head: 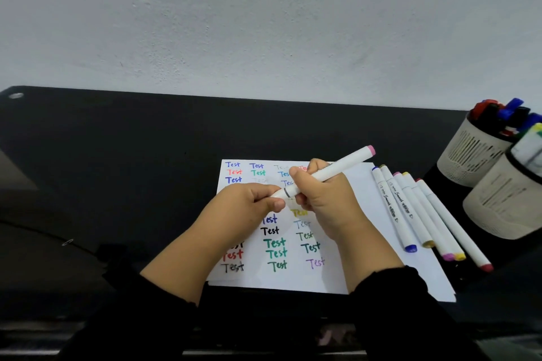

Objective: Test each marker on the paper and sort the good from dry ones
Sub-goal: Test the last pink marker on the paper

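at right, two cups (469,152) hold markers (504,117); both hands' (249,202) grip pink-capped marker (331,171).

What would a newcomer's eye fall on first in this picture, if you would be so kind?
Probably the white marker with a pink end cap, held in both hands over the middle of the paper: the left hand pinches its near end while the right hand grips the barrel. Next come the rows of coloured "Test" words on the sheet, and the five markers lying along its right edge.

my left hand (249,204) hides the marker (322,174) tip; both pen cups (472,152) cut off at right edge.
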The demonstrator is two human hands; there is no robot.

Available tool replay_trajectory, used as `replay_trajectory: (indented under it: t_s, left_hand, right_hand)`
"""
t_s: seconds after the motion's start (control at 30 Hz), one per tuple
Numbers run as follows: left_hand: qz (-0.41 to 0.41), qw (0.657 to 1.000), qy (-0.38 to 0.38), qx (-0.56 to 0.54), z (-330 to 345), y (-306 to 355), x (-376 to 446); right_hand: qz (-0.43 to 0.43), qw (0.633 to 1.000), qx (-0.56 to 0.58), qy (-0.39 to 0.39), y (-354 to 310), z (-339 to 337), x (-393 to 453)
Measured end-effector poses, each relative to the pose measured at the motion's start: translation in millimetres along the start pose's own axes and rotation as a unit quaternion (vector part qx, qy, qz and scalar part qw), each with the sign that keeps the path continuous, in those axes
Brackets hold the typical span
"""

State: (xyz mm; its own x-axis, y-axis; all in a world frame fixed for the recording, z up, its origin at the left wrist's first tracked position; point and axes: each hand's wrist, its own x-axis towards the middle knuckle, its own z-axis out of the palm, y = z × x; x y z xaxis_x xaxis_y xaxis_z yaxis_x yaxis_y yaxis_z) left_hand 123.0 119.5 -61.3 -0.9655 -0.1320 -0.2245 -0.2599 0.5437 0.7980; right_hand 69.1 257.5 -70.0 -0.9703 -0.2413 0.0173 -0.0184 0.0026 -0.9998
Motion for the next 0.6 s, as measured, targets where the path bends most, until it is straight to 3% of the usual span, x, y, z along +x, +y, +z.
replay_trajectory:
  t_s: [0.5, 0.6]
  left_hand:
    - [0.012, 0.994, 0.031, 0.108, -1.9, 3.4, 6.2]
    - [0.042, 0.989, 0.045, 0.135, -2.3, 5.4, 3.9]
  right_hand:
    - [0.022, 0.999, -0.033, 0.014, 0.0, 6.6, 0.4]
    - [0.043, 0.999, 0.016, -0.003, -6.0, -0.5, -4.1]
